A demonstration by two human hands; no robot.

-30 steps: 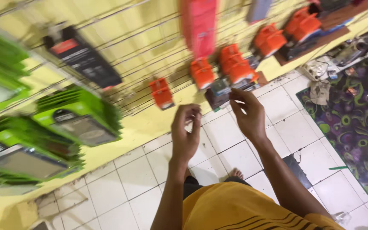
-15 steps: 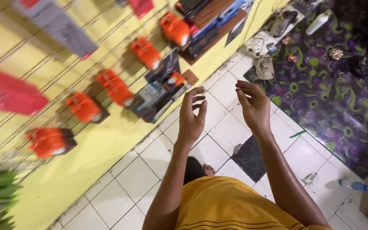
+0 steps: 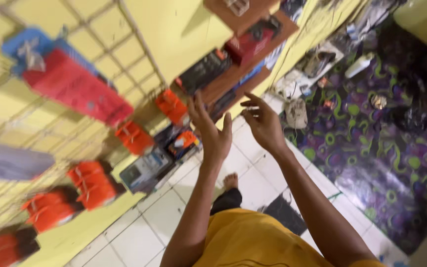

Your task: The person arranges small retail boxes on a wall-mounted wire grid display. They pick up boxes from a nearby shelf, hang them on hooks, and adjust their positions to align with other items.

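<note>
Wire grid rack [image 3: 124, 29] is carrying orange packets [image 3: 171, 106], likely light and crinkly; best pinched at the top edge. Left hand [image 3: 213, 133] and right hand [image 3: 263, 123] are hovering near, fingers spread, holding nothing.

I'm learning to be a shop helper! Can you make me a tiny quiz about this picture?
1. True or false: the left hand is gripping an orange packet.
2. What covers the floor on the right side? A) purple patterned mat B) green grass C) bare wood
3. Fill in: the orange packets hang on a wire ____ against the yellow wall.

Key:
1. False: both the left hand and the right hand are open and hold nothing.
2. A, the purple patterned mat.
3. Grid: the wire grid.
</note>
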